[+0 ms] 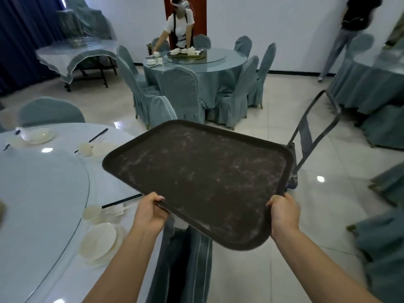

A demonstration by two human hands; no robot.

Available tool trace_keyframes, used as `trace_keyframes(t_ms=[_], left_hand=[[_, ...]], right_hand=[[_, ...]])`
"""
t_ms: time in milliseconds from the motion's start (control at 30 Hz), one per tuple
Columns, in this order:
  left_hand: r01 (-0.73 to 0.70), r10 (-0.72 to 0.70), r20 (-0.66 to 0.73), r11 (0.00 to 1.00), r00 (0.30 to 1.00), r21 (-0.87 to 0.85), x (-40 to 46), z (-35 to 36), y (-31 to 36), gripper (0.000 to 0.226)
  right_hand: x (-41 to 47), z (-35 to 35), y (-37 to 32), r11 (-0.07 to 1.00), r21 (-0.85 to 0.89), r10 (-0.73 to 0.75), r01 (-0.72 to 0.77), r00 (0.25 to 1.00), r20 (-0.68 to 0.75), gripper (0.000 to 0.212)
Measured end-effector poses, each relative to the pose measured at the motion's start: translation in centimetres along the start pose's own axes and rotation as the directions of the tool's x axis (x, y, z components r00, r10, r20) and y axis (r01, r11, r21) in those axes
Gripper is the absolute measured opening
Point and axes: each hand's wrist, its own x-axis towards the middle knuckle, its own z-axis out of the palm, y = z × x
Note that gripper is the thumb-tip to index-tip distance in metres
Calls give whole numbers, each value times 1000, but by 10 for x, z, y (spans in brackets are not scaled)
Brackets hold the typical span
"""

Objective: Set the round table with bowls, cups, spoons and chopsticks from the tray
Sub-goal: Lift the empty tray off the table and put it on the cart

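Lying at the left, the round table [32,215] carries plates [98,239], white dishes and dark chopsticks [122,200] near its edge. A covered chair [161,110] stands behind the tray [201,178], and a cart handle [314,127] rises to its right. Farther back a person [179,25] leans over another table [196,62]. The tray, bare and dark, is in the air beside the table. The left hand [150,213] grips its near left corner, the right hand [284,213] its near right corner, thumbs on top.

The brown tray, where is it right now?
In the head view the tray is empty, gripped at its near corners by the left hand and right hand, just right of the round table.
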Motion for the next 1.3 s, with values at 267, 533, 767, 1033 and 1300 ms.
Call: trace_keyframes(t_ms=[267, 533, 767, 1033, 1300], left_hand=[[99, -101, 14, 993, 995, 64, 65, 87, -50, 16], [153, -143, -103, 984, 984, 93, 154, 190, -107, 21], [205, -179, -161, 965, 971, 165, 225, 248, -123, 23], [240, -216, -138, 953, 967, 185, 334, 313, -120, 33], [230, -216, -84, 947, 973, 225, 487, 388, -98, 9]], right_hand=[[84, -30, -16, 995, 99, 19, -8, 994, -111, 22], [239, -52, -62, 977, 161, 131, -137, 990, 47, 14], [347, -66, -89, 934, 118, 285, -337, 902, 325, 25], [445, -9, -114, 890, 235, 336, -391, 910, 244, 27], [547, 89, -148, 831, 423, 327, -362, 932, 155, 30]])
